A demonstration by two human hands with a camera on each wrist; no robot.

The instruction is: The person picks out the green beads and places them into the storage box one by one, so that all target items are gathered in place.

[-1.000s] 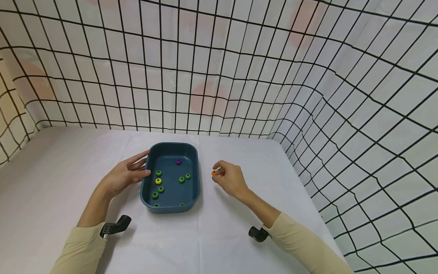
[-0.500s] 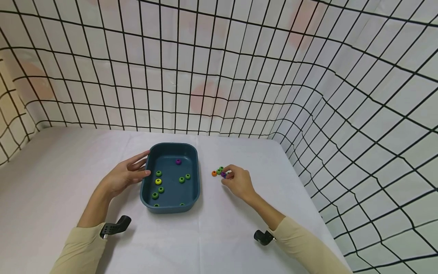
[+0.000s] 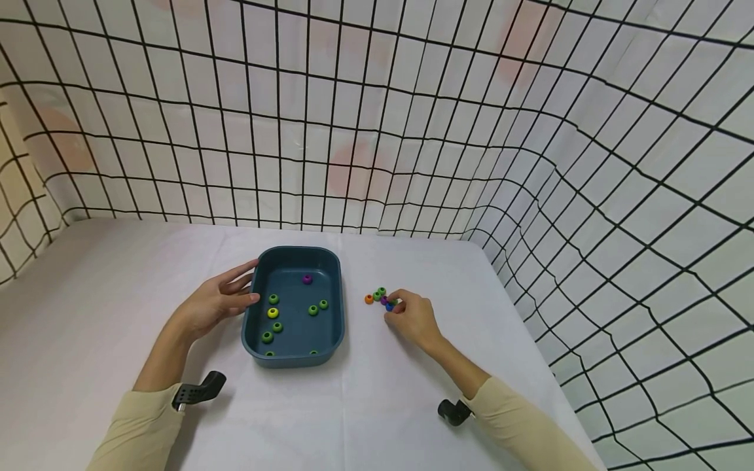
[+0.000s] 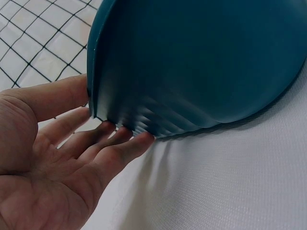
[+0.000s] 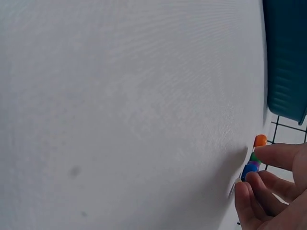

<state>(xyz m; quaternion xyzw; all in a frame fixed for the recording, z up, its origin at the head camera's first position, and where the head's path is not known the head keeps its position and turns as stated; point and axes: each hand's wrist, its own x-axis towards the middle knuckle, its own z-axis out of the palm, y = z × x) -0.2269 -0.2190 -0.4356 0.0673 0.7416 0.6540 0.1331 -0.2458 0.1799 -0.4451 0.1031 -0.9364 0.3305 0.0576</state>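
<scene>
A deep blue-green tray [image 3: 297, 361] stands on the white cloth with several beads inside: mostly green [image 3: 313, 310], a yellow bead [image 3: 273, 313] and a purple bead [image 3: 307, 279]. My left hand [image 3: 212, 302] rests against its left side; in the left wrist view the thumb touches the rim and the fingertips meet the outer wall. Right of the tray, my right hand [image 3: 415, 319] has curled thumb and fingers around a blue bead [image 5: 249, 171] at the cloth. Beside it lie an orange bead [image 3: 368, 299], green beads [image 3: 381, 291] and a purple bead [image 3: 384, 300], close together.
A white cloth [image 3: 330, 425] covers the table. Black wire mesh [image 3: 365, 111] rises along the back and right, with pale sheeting behind it. Each wrist wears a black camera, the left wrist camera [image 3: 203, 387] and the right wrist camera [image 3: 453, 412].
My right hand has moved right and slightly toward me, uncovering the orange, green and purple beads, then the blue bead. The left hand and tray have stayed put.
</scene>
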